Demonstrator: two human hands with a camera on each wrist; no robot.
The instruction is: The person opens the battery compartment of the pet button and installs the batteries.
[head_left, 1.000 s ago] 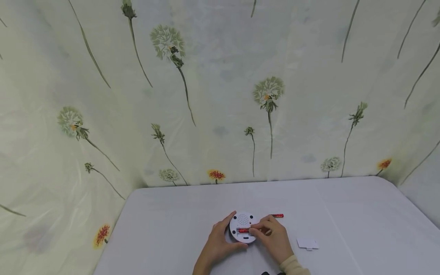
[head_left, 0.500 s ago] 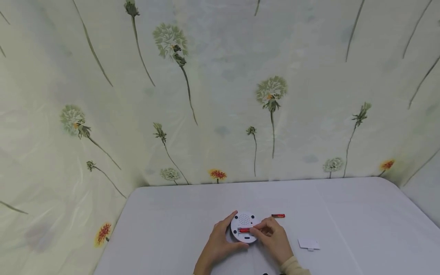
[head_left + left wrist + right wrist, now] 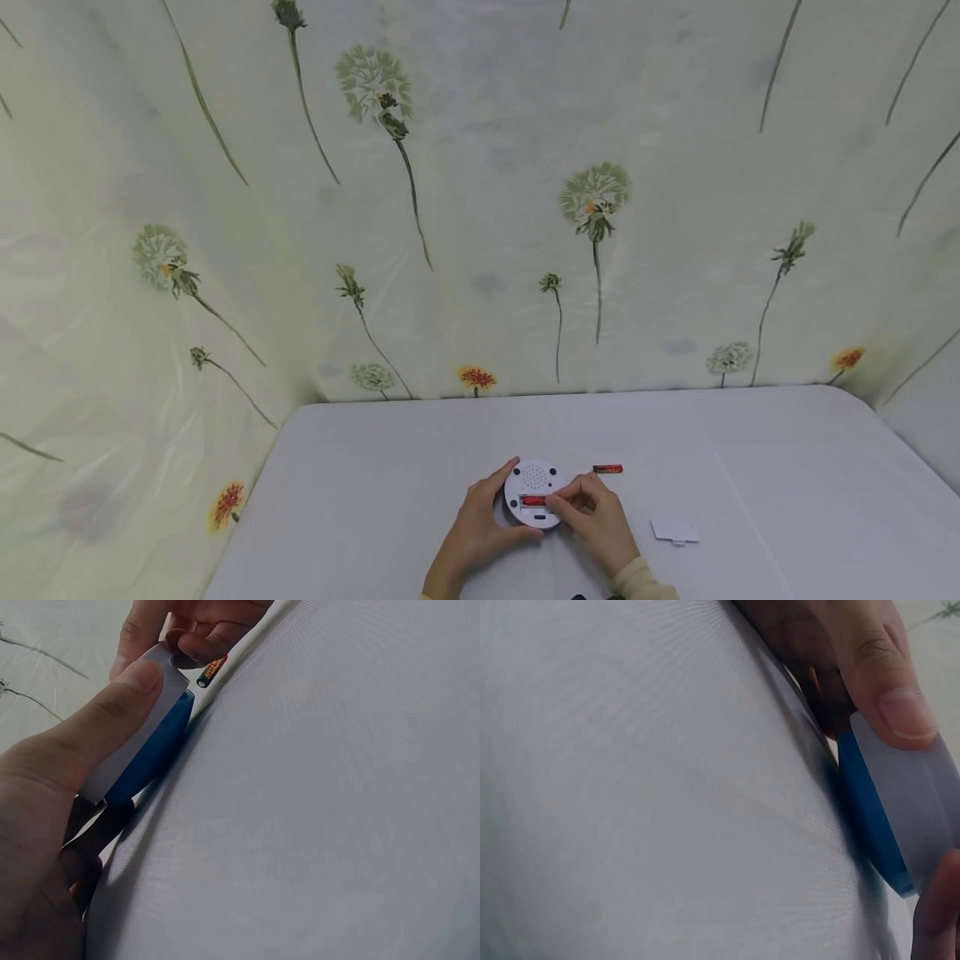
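Note:
A round white device [image 3: 535,477] with a blue side [image 3: 154,754] is held bottom up, its speaker holes and dark feet showing in the head view. My left hand [image 3: 480,527] grips it from the left, thumb along the near edge and fingers round the far side. Inside its slot sits a red battery [image 3: 533,501]. The thumb and forefinger of my right hand [image 3: 598,518] pinch at that battery's right end, which they cover. In the right wrist view the white casing [image 3: 919,795] lies between the left thumb and a right fingertip [image 3: 941,889].
A second red battery [image 3: 608,469] lies on the white-covered table [image 3: 375,500] just beyond my right hand. To the right rests a small white battery cover [image 3: 674,532] with a tab. A flower-printed curtain [image 3: 480,208] hangs behind the table.
Both hands stay at the device with almost no movement. The whole head view has shifted slightly.

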